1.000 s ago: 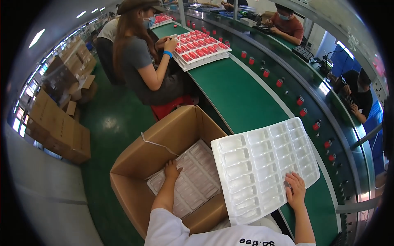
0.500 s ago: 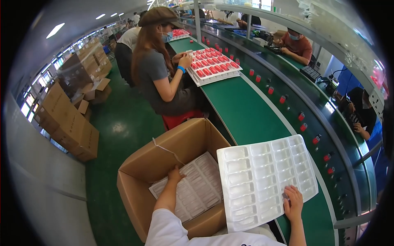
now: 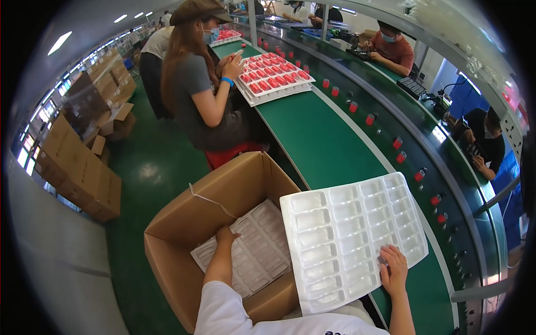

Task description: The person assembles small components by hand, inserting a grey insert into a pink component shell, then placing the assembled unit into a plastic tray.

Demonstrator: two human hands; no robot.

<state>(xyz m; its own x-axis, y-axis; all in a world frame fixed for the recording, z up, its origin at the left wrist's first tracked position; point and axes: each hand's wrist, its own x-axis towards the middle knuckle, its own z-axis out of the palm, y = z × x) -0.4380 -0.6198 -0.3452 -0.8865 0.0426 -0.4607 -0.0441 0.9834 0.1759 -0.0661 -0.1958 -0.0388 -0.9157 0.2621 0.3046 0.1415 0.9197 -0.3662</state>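
My left hand [image 3: 226,235] reaches down into an open cardboard box [image 3: 173,254], closed on the far left edge of a clear-white plastic tray [image 3: 259,245] with rows of moulded cells. Its thumb side shows on the tray; the other fingertips are mostly hidden. Another tray of this kind, a white blister tray [image 3: 340,204], lies slanted at the edge of the green bench, overlapping the box's right side. Its cells hold nothing. My right hand [image 3: 395,267] rests on this tray's right part, fingers stretched out over the cells.
A green bench [image 3: 318,134] runs away beside a conveyor [image 3: 385,148] carrying several small red cylindrical parts [image 3: 370,119]. A co-worker [image 3: 195,95] sits ahead at a tray filled with red parts [image 3: 273,75]. Cardboard cartons [image 3: 75,162] stand on the floor at left. A metal bar [image 3: 486,291] crosses at right.
The whole view has shifted, so the scene sits slightly further left and up. Both hands keep nearly the same places on their trays.
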